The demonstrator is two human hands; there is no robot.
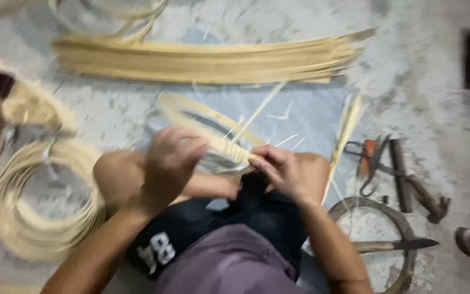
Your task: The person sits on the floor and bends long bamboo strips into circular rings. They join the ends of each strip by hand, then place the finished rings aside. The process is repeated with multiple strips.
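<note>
Tension governs this wrap: you hold a pale cane hoop (202, 117) above your knees, over the grey floor (409, 92); keep the thin binding strip (257, 111) taut and lay each turn tight against the last; steady the hoop so the bound section does not twist. Your left hand (172, 160) is curled closed around the hoop's near edge; your right hand (284, 171) pinches the wrapped section with fingertips drawn together, not spread. A bundle of split cane (208, 60) lies beyond; coiled hoops (44, 201) sit to your left; hand tools (398, 174) lie to your right.
</note>
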